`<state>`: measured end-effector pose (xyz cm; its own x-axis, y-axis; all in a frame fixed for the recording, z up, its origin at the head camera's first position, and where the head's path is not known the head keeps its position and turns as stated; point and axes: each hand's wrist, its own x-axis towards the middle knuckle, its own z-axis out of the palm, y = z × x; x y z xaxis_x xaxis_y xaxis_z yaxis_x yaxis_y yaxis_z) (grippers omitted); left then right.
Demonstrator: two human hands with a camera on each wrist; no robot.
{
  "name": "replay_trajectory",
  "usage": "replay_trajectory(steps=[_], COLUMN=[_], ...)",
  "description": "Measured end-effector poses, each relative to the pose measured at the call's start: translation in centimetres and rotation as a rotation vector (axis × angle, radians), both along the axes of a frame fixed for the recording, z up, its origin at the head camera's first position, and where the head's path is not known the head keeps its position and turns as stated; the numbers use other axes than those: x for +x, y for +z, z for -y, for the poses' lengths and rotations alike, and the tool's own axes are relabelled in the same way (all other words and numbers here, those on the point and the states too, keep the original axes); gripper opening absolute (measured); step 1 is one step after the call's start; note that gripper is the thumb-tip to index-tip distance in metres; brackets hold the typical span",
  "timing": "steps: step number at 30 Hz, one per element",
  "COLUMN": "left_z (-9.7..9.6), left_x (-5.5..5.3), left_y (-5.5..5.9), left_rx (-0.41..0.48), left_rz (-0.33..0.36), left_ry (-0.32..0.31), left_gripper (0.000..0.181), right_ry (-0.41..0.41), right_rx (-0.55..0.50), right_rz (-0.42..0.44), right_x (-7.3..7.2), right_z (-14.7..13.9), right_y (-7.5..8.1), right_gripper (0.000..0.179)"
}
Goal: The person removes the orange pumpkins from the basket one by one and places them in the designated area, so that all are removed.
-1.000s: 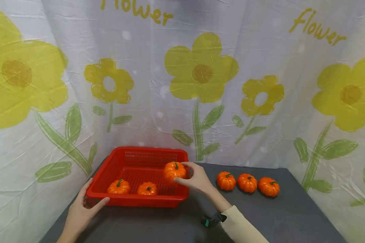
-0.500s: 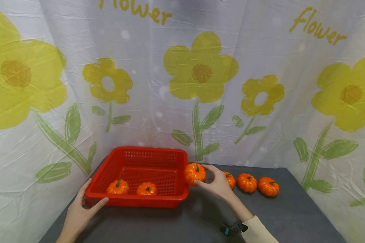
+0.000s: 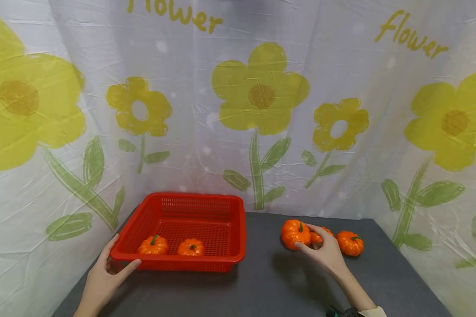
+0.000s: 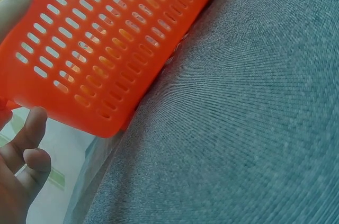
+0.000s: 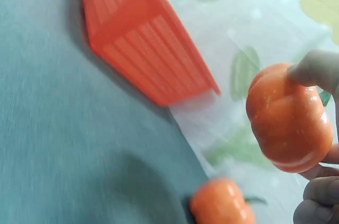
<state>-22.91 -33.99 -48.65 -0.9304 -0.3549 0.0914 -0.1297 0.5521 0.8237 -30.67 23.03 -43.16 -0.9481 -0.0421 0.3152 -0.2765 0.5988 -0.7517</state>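
Note:
My right hand [image 3: 326,253] holds a small shiny orange pumpkin [image 3: 293,234] with a green stem between thumb and fingers, above the table right of the red basket [image 3: 182,263]. In the right wrist view the thumb lies on the held pumpkin [image 5: 288,123], with another pumpkin [image 5: 222,203] below it. My left hand [image 3: 103,279] grips the basket's near left corner, its thumb at the front rim. Inside the basket sit two pumpkins, one on the left [image 3: 153,245] and one nearer the middle [image 3: 191,247].
On the grey table [image 3: 262,281] at right stands a pumpkin [image 3: 350,243]; another pumpkin [image 3: 316,238] beside it is partly covered by the right hand. The row's leftmost one is hidden behind the held pumpkin. A flower-printed curtain [image 3: 198,145] encloses the table.
My right hand has carried its pumpkin from over the basket's right side rightward, out past the rim to the row on the table. The left hand and basket stay put.

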Motion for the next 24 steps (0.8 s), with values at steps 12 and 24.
replay_trajectory(steps=[12,24], left_z=[0.0,-0.1], left_x=[0.2,0.0], left_y=[0.1,-0.3], left_rx=[-0.013,-0.038], left_rz=[-0.007,-0.056], left_ry=[0.004,0.005], left_gripper=[0.111,0.110], right_ry=[-0.231,-0.438], right_rx=[0.083,0.092], right_rz=[0.051,0.144], right_x=[1.9,3.0], right_z=[-8.8,-15.0], right_y=[-0.1,-2.4], right_gripper=[0.076,0.080])
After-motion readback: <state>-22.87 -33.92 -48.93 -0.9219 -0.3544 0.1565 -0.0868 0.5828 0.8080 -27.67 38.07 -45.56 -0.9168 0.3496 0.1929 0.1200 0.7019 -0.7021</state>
